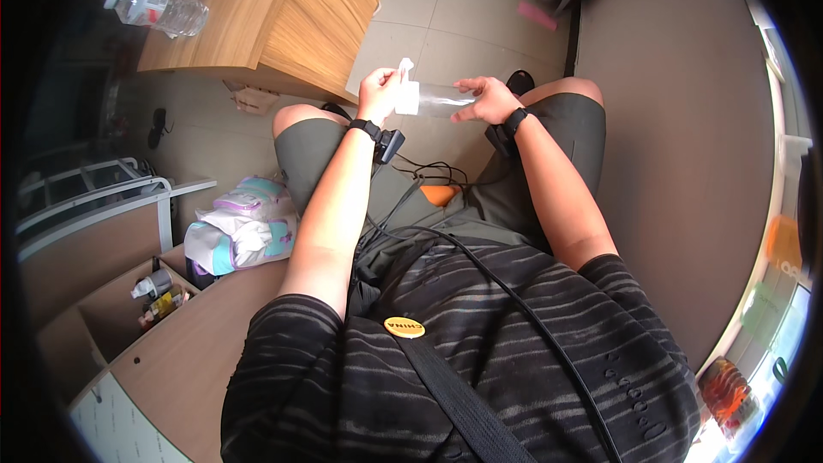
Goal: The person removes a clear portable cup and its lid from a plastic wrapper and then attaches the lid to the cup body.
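Observation:
Out in front of my knees, a clear see-through plastic piece (441,101), tube-like in outline, spans the gap between my two hands. Its exact kind is hard to make out. My left hand (377,96) is closed, pinching a white tissue-like piece (407,99) at the left end of the clear plastic; part of the white sticks up above the fingers. At the other end, my right hand (490,103) grips the clear plastic between thumb and fingers. Both wrists carry black bands with devices.
A wooden cabinet (317,17) stands ahead left, with plastic bottles (163,10) on top. Black cables (429,173) run over my lap near an orange object (439,195). A white, teal and purple bag (244,227) sits left, by an open compartment (129,309). A grey panel (677,146) rises right.

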Motion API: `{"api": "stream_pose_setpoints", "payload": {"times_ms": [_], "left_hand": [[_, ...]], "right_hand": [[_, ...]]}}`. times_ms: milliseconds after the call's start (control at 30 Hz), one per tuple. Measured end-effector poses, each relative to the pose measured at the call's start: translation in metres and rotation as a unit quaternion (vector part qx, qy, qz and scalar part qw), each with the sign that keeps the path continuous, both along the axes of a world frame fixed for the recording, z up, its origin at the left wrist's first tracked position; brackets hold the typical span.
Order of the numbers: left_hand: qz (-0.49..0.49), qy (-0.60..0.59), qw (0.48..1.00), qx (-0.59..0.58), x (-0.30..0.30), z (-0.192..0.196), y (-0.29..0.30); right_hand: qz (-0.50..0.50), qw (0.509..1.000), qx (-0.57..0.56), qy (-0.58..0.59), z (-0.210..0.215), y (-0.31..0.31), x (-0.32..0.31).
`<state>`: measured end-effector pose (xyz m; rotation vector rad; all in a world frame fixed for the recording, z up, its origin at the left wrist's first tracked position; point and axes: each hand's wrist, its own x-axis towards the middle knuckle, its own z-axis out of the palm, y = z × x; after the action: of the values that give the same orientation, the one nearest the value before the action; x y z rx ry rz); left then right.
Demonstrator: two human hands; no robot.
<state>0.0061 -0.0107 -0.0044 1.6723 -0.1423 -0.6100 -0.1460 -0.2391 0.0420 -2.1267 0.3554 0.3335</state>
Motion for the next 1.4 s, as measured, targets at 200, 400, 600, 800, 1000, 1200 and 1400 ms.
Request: {"api": "stream_pose_setpoints", "payload": {"times_ms": [200, 400, 600, 800, 1000, 1200, 1400], "left_hand": [[0.052, -0.005, 0.997, -0.051, 0.005, -0.01, 0.004], [0.053, -0.01, 0.999, -0.004, 0.007, -0.01, 0.002], [0.056, 0.024, 0.998, -0.033, 0.002, -0.002, 0.001], [0.02, 0.043, 0.999, -0.013, 0.001, 0.003, 0.005], [0.004, 0.015, 1.0, -0.026, 0.0, 0.003, 0.005], [0.003, 0.005, 0.999, -0.044, -0.001, -0.002, 0.003], [0.046, 0.004, 0.999, -0.028, 0.005, -0.005, 0.004]], "right_hand": [[-0.021, 0.998, 0.051, -0.015, -0.008, -0.001, 0.002], [-0.081, 0.986, 0.141, -0.036, -0.016, -0.005, 0.003], [-0.1, 0.986, 0.127, -0.046, -0.017, -0.004, 0.003], [-0.09, 0.996, -0.001, 0.012, -0.013, -0.006, 0.002], [-0.08, 0.996, -0.014, 0.035, -0.009, -0.005, 0.002], [-0.024, 0.999, 0.006, 0.039, -0.007, -0.004, 0.002], [-0.024, 0.995, 0.091, 0.016, -0.011, -0.008, 0.004]]}}
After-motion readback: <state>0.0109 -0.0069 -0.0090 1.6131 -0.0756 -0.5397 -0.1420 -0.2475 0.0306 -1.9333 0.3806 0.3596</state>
